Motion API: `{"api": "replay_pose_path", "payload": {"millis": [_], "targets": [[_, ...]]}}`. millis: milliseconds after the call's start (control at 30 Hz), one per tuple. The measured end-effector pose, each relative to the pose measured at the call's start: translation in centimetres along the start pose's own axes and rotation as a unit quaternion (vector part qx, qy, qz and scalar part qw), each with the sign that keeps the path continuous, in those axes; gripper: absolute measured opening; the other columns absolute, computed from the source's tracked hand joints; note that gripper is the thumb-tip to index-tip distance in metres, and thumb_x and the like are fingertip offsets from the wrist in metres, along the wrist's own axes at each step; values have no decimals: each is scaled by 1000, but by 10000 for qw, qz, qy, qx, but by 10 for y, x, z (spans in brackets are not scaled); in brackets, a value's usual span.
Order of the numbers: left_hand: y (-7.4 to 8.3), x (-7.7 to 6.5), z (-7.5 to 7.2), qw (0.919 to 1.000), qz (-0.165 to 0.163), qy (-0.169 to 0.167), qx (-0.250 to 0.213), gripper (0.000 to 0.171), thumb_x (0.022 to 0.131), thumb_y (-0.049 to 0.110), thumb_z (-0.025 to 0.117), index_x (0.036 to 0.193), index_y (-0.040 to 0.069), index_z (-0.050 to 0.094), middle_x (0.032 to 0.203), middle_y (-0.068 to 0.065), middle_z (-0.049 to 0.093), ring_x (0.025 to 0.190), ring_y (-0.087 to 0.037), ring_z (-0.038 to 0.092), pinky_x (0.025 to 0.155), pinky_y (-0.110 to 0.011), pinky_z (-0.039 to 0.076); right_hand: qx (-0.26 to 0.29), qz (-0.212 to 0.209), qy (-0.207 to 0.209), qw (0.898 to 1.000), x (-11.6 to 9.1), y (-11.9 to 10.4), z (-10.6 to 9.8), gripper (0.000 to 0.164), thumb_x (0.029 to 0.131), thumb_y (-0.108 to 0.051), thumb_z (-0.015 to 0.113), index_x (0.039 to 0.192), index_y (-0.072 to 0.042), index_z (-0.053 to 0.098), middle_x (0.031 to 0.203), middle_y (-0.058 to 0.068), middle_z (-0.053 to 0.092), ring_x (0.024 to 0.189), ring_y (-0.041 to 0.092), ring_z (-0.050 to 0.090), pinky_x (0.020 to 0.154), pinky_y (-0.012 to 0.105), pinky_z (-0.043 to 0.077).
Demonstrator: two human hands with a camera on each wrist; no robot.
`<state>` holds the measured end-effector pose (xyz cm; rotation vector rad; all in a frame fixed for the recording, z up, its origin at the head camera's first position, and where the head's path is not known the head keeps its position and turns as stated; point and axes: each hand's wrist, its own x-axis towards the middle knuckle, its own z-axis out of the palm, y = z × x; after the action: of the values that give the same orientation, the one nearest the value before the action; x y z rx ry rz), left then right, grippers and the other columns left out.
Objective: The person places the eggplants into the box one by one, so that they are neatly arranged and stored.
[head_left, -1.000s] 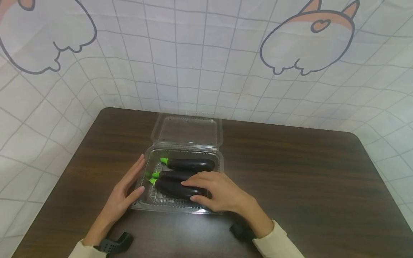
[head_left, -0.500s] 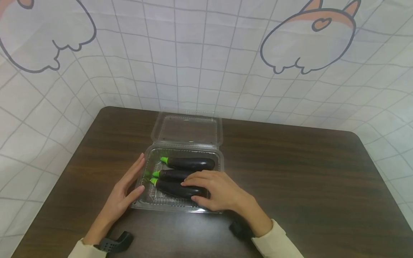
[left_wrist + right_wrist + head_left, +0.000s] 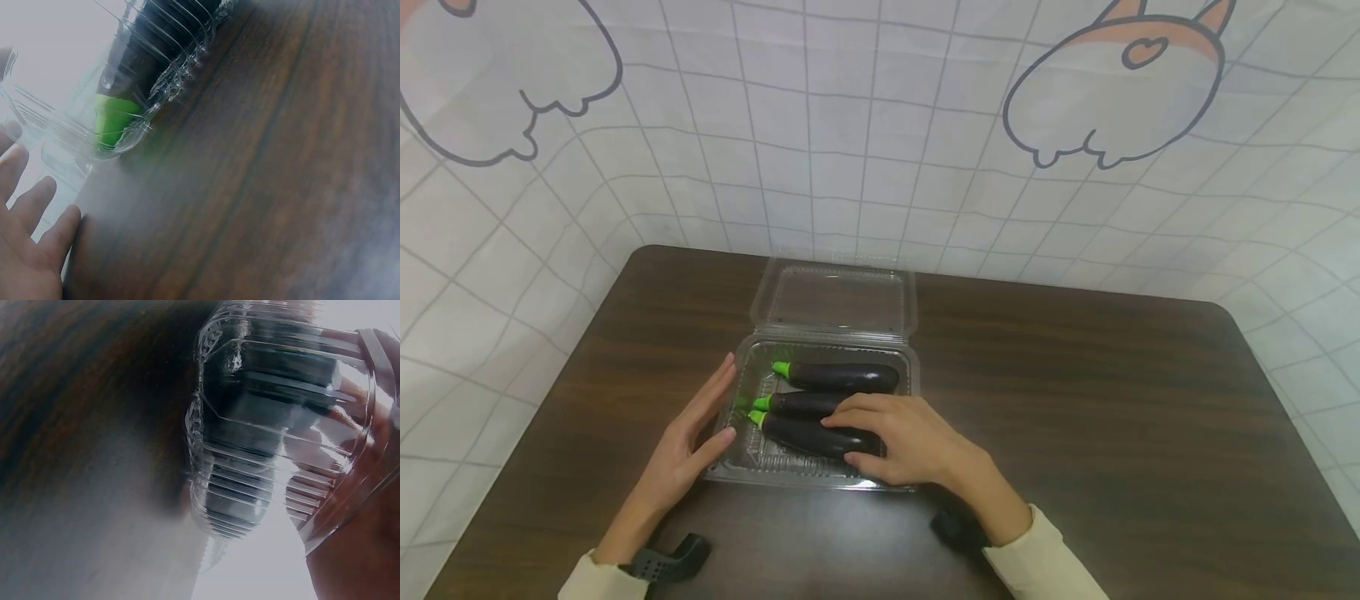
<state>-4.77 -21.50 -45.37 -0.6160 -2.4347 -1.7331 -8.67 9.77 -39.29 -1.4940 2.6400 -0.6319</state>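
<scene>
A clear plastic clamshell box (image 3: 805,481) stands on the table with its lid (image 3: 838,304) folded back. Three dark eggplants with green stem ends lie in it: the back one (image 3: 850,377), the middle one (image 3: 803,405) and the front one (image 3: 801,435). My right hand (image 3: 917,442) holds the front eggplant near its blunt end, thumb on the near side, fingers over the top; it hides part of the middle one. My left hand (image 3: 681,454) is at the box's left side with its fingers extended. One green stem end (image 3: 115,119) shows through the wall in the left wrist view.
The dark wooden table (image 3: 1075,417) stretches to the right of the box. Behind it hangs a white gridded cloth (image 3: 850,125) with cartoon animals. A black strap (image 3: 670,560) is on the left wrist, and a dark device (image 3: 955,527) is by the right wrist.
</scene>
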Motion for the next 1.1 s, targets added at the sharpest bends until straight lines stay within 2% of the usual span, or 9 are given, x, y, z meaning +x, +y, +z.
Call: {"api": "replay_pose_path", "payload": {"millis": [300,467,667,800,1000,1100], "targets": [[2,4,-1,10000,45,19,-2,74,86,-11,56,151,10,27,159,-2,16,144,-23,17,108,-18,24,-101,-30,-84,9999,3,1,-4,41,88,-31,64,126,-18,63,123,-7,58,96,8,60,71,24,51],[2,4,-1,10000,64,25,-36,75,86,-12,55,151,10,27,159,-3,16,144,-23,18,109,-18,24,-171,-9,-183,9997,3,0,-5,40,88,-32,65,125,-17,64,124,-6,57,93,8,61,71,24,51],[2,2,-2,10000,25,46,-69,75,86,-12,55,151,10,27,159,-2,16,143,-23,19,109,-19,24,-234,-23,-251,9994,4,-1,-5,40,88,-32,65,125,-17,64,124,-7,57,98,9,60,76,27,52],[2,1,-1,9999,25,67,-70,75,85,-12,56,151,10,27,159,-2,16,143,-23,20,109,-18,24,-197,-74,-232,9995,3,-1,-5,39,88,-31,65,125,-18,64,123,-7,57,96,8,60,74,26,52],[4,0,1,9997,108,73,-218,73,87,-12,53,151,8,26,159,-5,16,143,-24,19,109,-20,26,-5,-72,-73,9999,0,0,-7,39,91,-31,61,128,-17,61,124,-6,56,94,6,59,71,22,50],[7,0,-2,9992,14,149,-366,70,90,-10,51,152,9,25,158,-5,18,143,-23,20,107,-18,28,180,0,301,9994,0,2,-13,38,92,-29,61,128,-17,61,124,-4,57,88,6,59,67,20,49]]}}
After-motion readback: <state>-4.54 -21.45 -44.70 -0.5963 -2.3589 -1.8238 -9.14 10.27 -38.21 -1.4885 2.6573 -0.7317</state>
